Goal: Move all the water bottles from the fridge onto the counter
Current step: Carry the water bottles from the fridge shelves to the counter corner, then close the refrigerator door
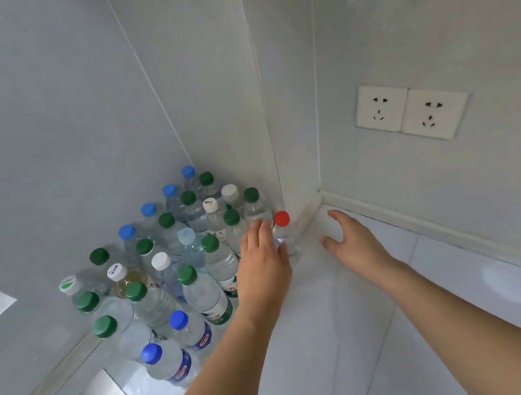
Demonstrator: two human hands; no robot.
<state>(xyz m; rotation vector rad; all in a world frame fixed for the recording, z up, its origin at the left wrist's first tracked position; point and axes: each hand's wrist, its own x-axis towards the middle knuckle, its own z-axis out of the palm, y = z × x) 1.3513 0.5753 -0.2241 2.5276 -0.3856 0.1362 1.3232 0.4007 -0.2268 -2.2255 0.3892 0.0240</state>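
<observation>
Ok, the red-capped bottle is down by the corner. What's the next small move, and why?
Probably let go and draw the left hand back. The red-capped bottle stands upright on the counter at the edge of the cluster, the left fingers at its side, and the right hand is open and empty beside it.

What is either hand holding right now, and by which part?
The left hand is wrapped around the body of the red-capped bottle, below its cap, standing on the counter. The right hand is open beside it, holding nothing.
</observation>
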